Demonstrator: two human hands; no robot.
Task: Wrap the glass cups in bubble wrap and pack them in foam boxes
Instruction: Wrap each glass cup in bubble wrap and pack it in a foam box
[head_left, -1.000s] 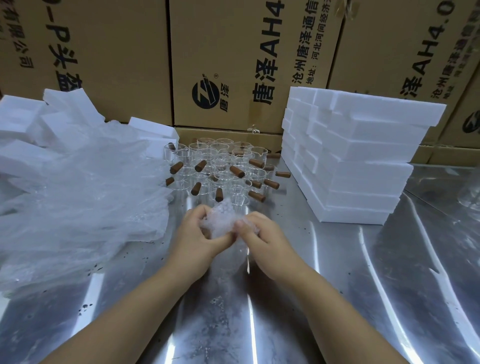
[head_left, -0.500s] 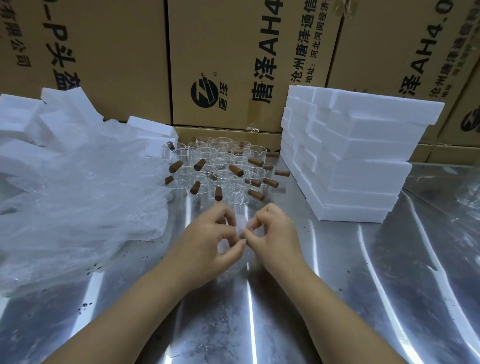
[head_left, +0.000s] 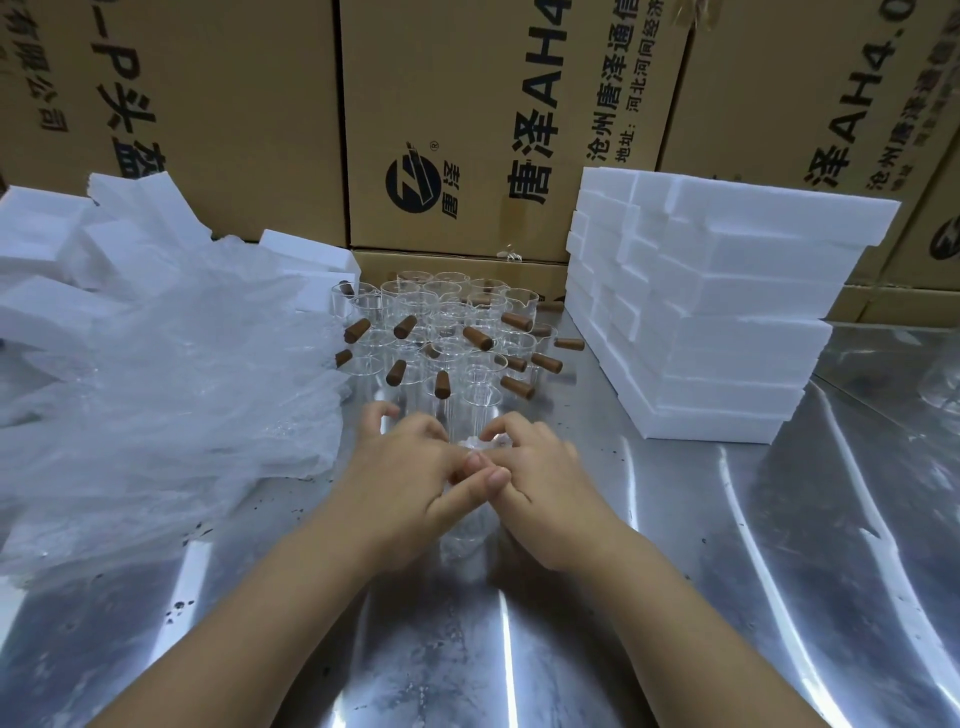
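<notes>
A glass cup wrapped in bubble wrap (head_left: 467, 535) stands on the steel table between my hands, mostly hidden by them. My left hand (head_left: 405, 483) and my right hand (head_left: 540, 483) both pinch the bunched wrap at its top, thumbs touching. Behind them stands a cluster of bare glass cups with brown wooden handles (head_left: 447, 338). A loose heap of bubble wrap (head_left: 156, 395) lies to the left. A neat stack of white foam boxes (head_left: 717, 322) rises at the right.
More white foam pieces (head_left: 57, 249) are piled at the back left, partly under the wrap. Large cardboard cartons (head_left: 467, 119) form a wall along the back. The shiny steel table (head_left: 779, 571) stretches to the right and toward me.
The wrapped cup has come down from in front of my hands to the table. My fingers have closed over the top of the wrap and moved slightly nearer to me.
</notes>
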